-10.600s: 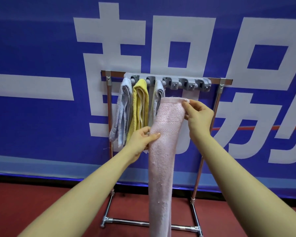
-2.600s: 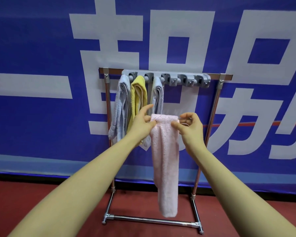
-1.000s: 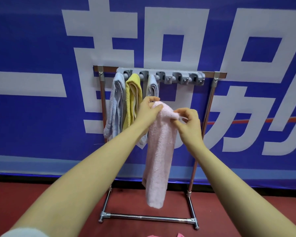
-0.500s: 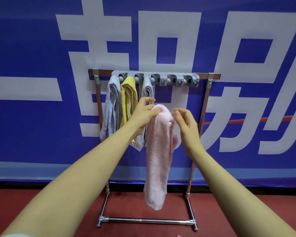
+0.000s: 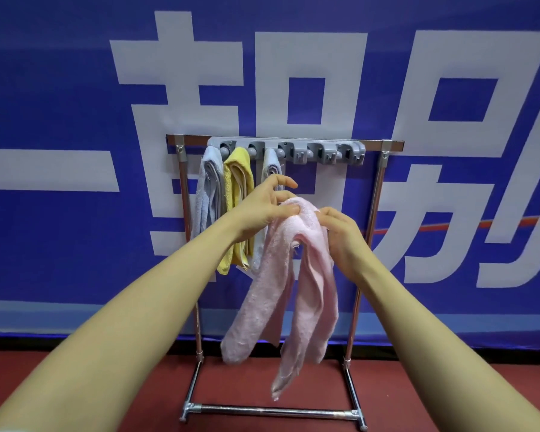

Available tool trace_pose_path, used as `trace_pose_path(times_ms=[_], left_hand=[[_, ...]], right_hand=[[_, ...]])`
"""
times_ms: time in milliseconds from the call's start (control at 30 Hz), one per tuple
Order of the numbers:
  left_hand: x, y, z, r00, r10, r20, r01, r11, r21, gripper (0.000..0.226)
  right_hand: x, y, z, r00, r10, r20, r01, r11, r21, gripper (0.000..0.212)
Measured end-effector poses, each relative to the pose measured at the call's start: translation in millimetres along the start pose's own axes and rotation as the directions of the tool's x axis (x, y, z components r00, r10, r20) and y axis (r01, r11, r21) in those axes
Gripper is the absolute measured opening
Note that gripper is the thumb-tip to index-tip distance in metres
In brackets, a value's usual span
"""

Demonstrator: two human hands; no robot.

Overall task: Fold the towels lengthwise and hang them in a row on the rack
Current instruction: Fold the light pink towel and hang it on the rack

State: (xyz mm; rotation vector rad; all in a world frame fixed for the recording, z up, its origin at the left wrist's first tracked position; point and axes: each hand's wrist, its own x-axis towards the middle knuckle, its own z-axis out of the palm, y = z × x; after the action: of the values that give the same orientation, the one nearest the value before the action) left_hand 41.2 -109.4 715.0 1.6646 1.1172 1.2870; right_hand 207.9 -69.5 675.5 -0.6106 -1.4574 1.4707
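Note:
A pink towel [image 5: 309,275] hangs doubled over between my hands, its two halves spreading apart below. My left hand [image 5: 262,210] pinches its top fold from the left, and my right hand [image 5: 340,235] grips it from the right. Behind them stands the metal rack [image 5: 378,188] with a grey clip bar [image 5: 321,151]. Three towels hang from the bar's left clips: a light blue towel [image 5: 208,194], a yellow towel [image 5: 236,198] and a second light blue towel [image 5: 270,163], partly hidden by my left hand. The right clips hold nothing.
A blue banner [image 5: 60,120] with large white characters fills the wall behind the rack. The floor [image 5: 106,385] is dark red. The rack's base bar [image 5: 272,411] lies low near the bottom of the view.
The pink towel has opened from one narrow strip into two hanging halves. My right hand has closed on its top. Both hands stay below the clip bar.

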Motion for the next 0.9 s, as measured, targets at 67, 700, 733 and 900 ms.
trace_pose_path(times_ms=[67, 700, 733, 900], left_hand=[[0, 0, -2, 1.0, -0.008, -0.006, 0.008, 1.0, -0.004, 0.037], [1, -20, 22, 0.993, -0.109, -0.051, 0.093, 0.965, -0.247, 0.018], [2, -20, 21, 0.993, -0.108, -0.052, 0.093, 0.968, -0.232, 0.018], [6, -18, 16, 0.992, -0.11, -0.059, 0.095, 0.972, -0.214, 0.016]], right_hand=[[0, -2, -2, 1.0, -0.026, -0.002, 0.025, 0.999, -0.032, 0.015], [-10, -5, -10, 0.989, -0.134, -0.069, 0.119, 0.975, -0.188, 0.013], [-9, -5, -11, 0.992, -0.109, -0.068, 0.096, 0.981, -0.17, 0.016], [-1, -6, -12, 0.99, -0.09, -0.106, 0.079, 0.991, -0.104, 0.019]])
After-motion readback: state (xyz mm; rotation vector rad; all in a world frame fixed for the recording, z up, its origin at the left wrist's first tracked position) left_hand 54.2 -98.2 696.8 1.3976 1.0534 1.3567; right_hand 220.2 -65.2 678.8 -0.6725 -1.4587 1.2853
